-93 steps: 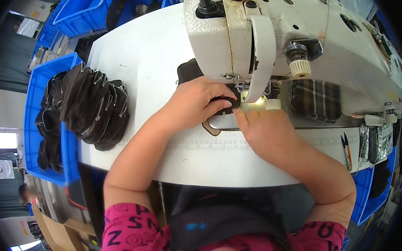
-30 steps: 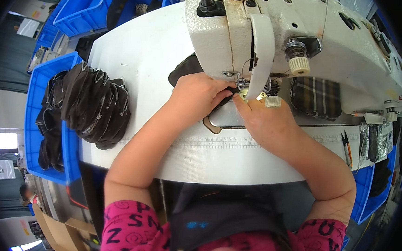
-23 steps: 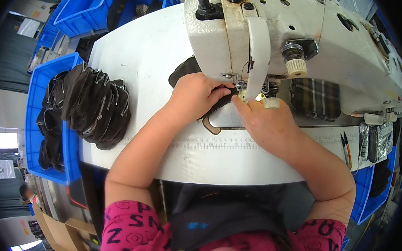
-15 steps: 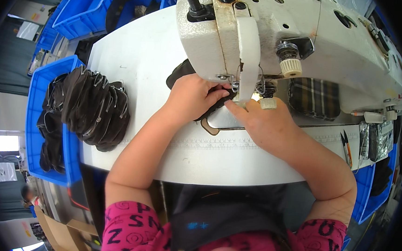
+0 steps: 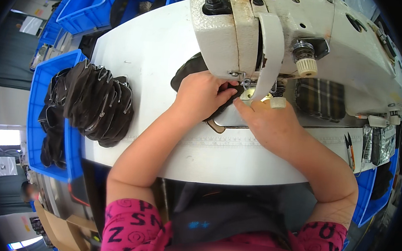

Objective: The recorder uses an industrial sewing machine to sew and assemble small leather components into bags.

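My left hand (image 5: 199, 95) pinches a dark brown fabric piece (image 5: 186, 69) between thumb and fingers, just left of the presser foot (image 5: 247, 84) of a white sewing machine (image 5: 282, 33). Part of the piece sticks out beyond the hand, on the far left side. My right hand (image 5: 271, 123) lies right of the needle area with fingers stretched out; one tip touches or nearly touches the fabric's edge. Its other fingertips are partly hidden behind the machine's white lever (image 5: 269, 55) and a cream knob (image 5: 278, 102). A small tan-edged tab (image 5: 216, 126) shows below the fabric.
Left, a pile of dark zippered fabric pieces (image 5: 102, 107) leans over a blue bin (image 5: 73, 158). Under the machine arm lies a plaid fabric stack (image 5: 321, 99). Pointed tools (image 5: 350, 150) and clear packets (image 5: 379, 142) rest at the right of the white table (image 5: 198, 165).
The machine and both hands appear slightly farther right in the picture, while the table's front edge sits a little higher. Both hands keep nearly the same pose at the fabric.
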Available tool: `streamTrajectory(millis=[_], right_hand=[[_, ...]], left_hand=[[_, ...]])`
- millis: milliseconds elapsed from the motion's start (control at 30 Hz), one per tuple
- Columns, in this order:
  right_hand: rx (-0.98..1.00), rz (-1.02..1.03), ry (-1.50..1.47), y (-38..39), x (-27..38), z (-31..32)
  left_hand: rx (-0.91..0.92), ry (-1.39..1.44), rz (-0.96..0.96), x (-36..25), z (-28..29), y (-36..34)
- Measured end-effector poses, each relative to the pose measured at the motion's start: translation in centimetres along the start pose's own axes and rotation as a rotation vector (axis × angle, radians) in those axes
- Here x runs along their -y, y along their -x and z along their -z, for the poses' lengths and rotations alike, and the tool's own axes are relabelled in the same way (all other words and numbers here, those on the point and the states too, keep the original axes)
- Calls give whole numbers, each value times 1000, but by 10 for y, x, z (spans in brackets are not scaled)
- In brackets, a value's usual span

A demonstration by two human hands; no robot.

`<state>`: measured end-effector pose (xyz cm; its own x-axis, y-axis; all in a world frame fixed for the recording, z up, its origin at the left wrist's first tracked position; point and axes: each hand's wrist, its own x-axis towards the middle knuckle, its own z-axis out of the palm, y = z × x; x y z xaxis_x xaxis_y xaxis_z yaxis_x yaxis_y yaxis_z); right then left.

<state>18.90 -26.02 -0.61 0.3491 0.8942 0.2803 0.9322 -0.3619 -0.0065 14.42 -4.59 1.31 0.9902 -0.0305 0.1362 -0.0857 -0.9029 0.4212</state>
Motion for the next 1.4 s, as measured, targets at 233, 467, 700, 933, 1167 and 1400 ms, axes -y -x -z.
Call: streamTrajectory(millis=[233, 467, 700, 933, 1167, 1400], right_hand=[[1, -8, 30, -1, 1, 1], [-24, -32, -51, 3, -2, 1], [115, -26, 24, 2, -3, 12], [111, 48, -166, 2, -3, 17], [125, 51, -143, 1, 0, 18], [-19, 92, -75, 2, 1, 10]], left_hand=[[-70, -30, 18, -1, -7, 4], [12, 157, -54, -2, 9, 21], [146, 94, -62, -14, 18, 28], [146, 176, -99, -15, 19, 31], [61, -119, -223, -22, 17, 35], [-14, -153, -322, -20, 19, 30]])
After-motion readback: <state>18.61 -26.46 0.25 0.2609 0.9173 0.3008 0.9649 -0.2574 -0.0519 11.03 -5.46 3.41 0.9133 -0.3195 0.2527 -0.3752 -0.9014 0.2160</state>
